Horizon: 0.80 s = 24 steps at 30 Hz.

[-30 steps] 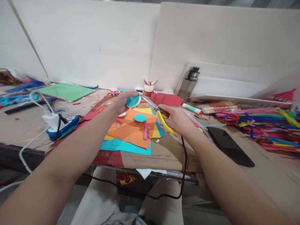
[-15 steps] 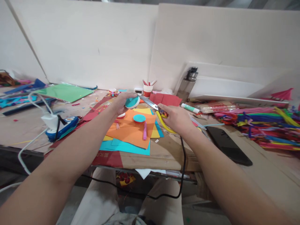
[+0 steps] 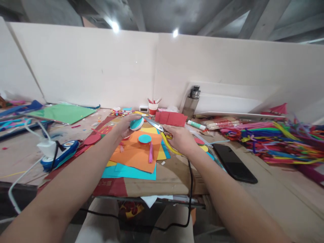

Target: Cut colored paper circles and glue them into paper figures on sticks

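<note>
"Both hands were occupied: the left hand [image 3: 128,124] pinched a small round piece [image 3: 137,124] with a turquoise face and white rim, and the right hand [image 3: 180,138] gripped yellow-handled scissors [image 3: 156,125]."

"Where was that piece, exactly?"

"Raised above the table [image 3: 20,163] at the left fingertips, with the blade tips by its right-hand rim (touching or just beside it, I couldn't tell)."

"What could have gone wrong?"

"A slip, I'd judge. The blades pointed towards the left hand, so a loose pinch or too hard a push might have nicked a finger or spoiled the turquoise face. If dropped, the piece could have knocked the turquoise-topped piece [image 3: 145,139] sitting on orange paper [image 3: 131,157] below the hands. The black cable [image 3: 191,189], hanging just under the right wrist, might have snagged that arm."

"Any brands or writing?"

"Nothing legible. Nearer than the left hand, a red strip [image 3: 118,189] along the table edge bore pale characters, too blurred to read. Beyond the right hand, a white tube [image 3: 196,125] had a green label, its lettering lost. The small white display [image 3: 144,108] beyond both hands was too tiny to make out, and the phone [image 3: 235,165] right of the right hand had a dark screen."
</note>
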Available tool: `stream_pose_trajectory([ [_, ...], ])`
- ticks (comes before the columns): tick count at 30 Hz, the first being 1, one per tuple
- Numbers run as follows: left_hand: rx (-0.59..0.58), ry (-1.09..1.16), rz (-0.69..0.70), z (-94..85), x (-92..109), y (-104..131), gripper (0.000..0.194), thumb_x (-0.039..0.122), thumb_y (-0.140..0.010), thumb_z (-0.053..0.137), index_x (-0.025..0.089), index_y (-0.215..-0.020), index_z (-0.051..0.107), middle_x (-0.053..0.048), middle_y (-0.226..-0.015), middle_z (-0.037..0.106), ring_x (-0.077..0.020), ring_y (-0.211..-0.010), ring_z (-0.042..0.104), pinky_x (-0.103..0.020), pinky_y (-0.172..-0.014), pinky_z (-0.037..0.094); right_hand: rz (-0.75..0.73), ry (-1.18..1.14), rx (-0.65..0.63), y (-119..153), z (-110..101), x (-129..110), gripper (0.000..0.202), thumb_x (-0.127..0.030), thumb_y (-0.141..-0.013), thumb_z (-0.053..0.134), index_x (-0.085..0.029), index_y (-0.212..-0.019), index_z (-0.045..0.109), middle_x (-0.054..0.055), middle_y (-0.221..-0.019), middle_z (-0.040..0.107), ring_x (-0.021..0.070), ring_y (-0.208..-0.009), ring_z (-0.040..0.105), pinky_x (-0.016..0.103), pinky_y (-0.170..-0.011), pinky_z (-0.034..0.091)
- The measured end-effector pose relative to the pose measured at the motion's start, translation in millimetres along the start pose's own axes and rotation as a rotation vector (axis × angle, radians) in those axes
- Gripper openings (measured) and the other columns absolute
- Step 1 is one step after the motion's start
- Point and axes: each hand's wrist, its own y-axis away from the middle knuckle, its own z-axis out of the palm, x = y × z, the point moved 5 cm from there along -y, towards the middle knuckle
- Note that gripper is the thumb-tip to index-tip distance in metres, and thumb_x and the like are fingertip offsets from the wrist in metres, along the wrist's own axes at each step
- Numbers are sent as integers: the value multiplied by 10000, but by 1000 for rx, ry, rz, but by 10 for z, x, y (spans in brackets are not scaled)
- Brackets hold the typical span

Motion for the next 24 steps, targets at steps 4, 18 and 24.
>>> stream_pose_trajectory([
  [4,-22,23,-18,9,-16,8,216,274,-682,682,138,-596,537,19,-474,503,-61,-375,438,-174,-365,339,0,-21,-37,3,20,-7,509,-206,-858,508,-272,-1361,556,70,-1103,737,229,-955,676,279,-765,448],
  [18,112,143,-89,-68,-63,12,160,239,-673,719,130,-729,616,-26,-606,658,-118,-509,616,-182,-443,456,115,-302,-52,11,88,35,415,-247,-875,515,-243,-1274,630,83,-1110,737,235,-954,695,290,-762,491],
  [24,119,33,24,-38,-77,-15,269,316,-651,802,124,-783,668,-28,-709,692,-117,-626,646,-198,-578,499,107,-623,-28,14,140,-42,362,-241,-880,533,-229,-1228,632,63,-1138,721,203,-979,683,291,-828,506],
])
